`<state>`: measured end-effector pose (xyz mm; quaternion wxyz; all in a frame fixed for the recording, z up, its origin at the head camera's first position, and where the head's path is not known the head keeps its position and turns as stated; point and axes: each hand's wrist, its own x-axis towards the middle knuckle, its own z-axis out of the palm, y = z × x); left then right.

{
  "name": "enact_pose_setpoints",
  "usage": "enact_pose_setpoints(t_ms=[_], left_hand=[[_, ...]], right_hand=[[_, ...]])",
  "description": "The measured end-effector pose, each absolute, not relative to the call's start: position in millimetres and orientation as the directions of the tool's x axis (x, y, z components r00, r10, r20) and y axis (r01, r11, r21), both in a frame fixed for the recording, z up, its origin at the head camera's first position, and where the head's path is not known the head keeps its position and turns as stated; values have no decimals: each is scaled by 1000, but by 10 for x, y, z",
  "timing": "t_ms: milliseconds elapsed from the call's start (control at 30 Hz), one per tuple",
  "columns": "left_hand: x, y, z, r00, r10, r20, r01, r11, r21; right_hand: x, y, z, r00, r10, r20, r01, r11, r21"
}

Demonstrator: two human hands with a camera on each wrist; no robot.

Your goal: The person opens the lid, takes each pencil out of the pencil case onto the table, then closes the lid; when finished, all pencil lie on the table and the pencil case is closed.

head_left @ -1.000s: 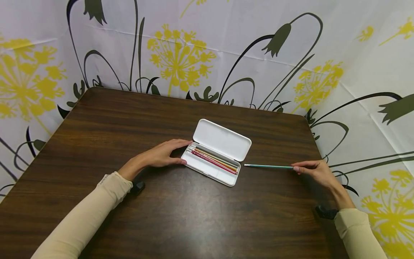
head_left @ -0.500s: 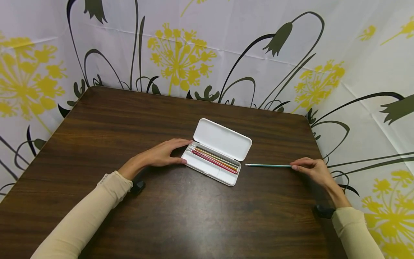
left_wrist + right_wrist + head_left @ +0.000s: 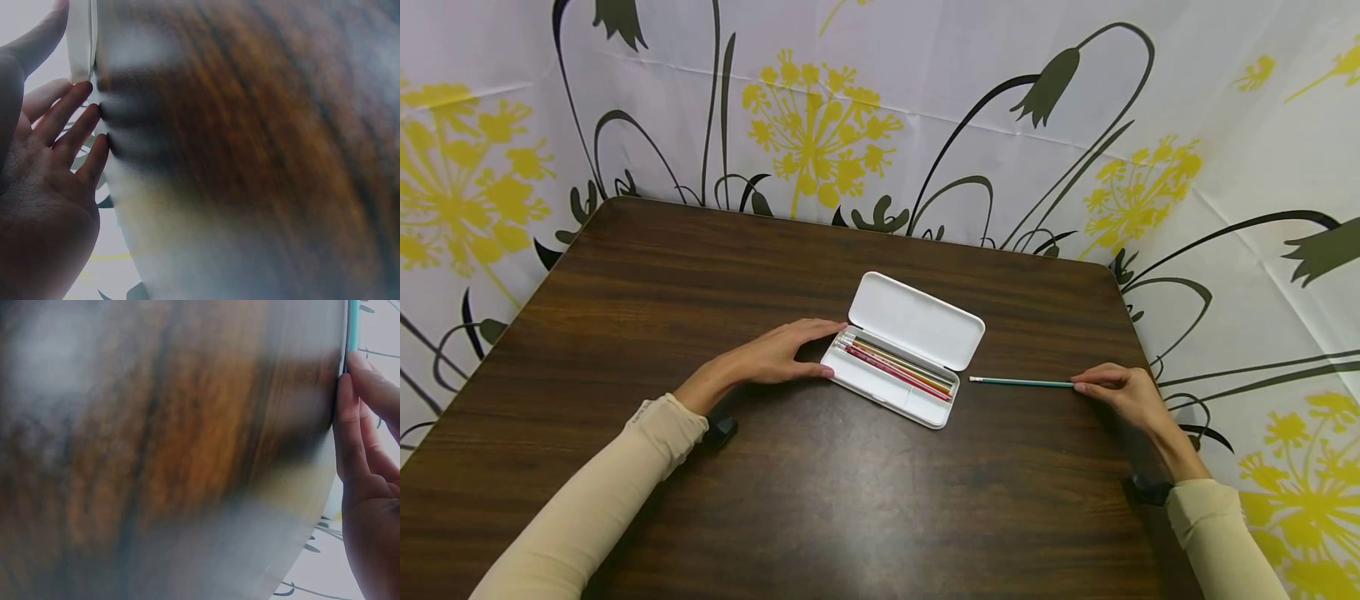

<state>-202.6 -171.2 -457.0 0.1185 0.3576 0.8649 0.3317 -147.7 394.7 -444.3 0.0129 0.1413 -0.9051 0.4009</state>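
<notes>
In the head view a white pencil case lies on the dark wooden table with its lid raised and tilted back. Several pencils, red, yellow and dark, lie side by side along its back part. My left hand holds the case's left end, thumb at the front corner and a finger at the back corner. To the right, my right hand pinches the pointed end of a teal pencil between thumb and fingers. Its eraser end points left, just short of the case. The right wrist view shows little of this pencil.
The brown wood-grain table extends around the case on all sides. Its back edge meets a white cloth printed with yellow and dark flowers, which also hangs along the sides.
My right hand shifts slightly left with the teal pencil, and its grip covers a little more of the pencil's end. The left hand and the case stay put.
</notes>
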Motion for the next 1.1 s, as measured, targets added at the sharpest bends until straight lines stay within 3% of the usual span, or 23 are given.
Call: enact_pose_setpoints(t_ms=[567, 800, 933, 1100], left_hand=[[-2027, -1721, -4574, -712, 701, 40, 546, 518, 658], [-2023, -1703, -4592, -702, 711, 44, 557, 509, 657], [-2020, -1696, -4588, -700, 712, 43, 556, 507, 658], [-2019, -1707, -4570, -713, 700, 37, 542, 517, 663]], right_hand=[[-1433, 3903, -4408, -967, -223, 119, -243, 688, -684], [-1336, 3822, -4463, -981, -45, 191, -170, 679, -714], [-1321, 3637, -4486, -977, 34, 209, -131, 679, -722], [-1343, 3132, -4384, -973, -1, 230, -173, 665, -727]])
